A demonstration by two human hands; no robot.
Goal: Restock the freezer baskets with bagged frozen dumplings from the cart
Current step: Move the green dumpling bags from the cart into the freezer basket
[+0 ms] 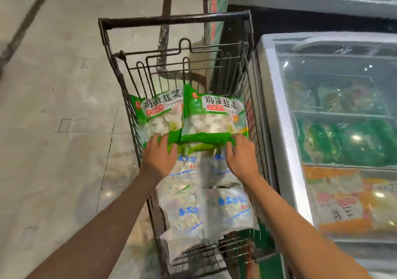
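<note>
Now both hands reach into the cart point(120, 24): the left hand point(158, 157) and right hand point(241, 157) rest, fingers flat and straight, on two green dumpling bags point(211, 117) at its far end.

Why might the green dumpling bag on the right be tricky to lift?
The green bag is probably floppy: it's soft plastic holding loose dumplings, so it may sag. Its shiny film looks slippery. The right hand touches only its near edge, so the far end could droop.

Two green-edged dumpling bags point(160, 117) point(213, 119) lie side by side, overlapping, in the wire cart point(129, 106), atop clear blue-printed dumpling bags point(229, 210). To the cart's right, the glass-lidded chest freezer point(277, 98) holds green and orange bags.
</note>
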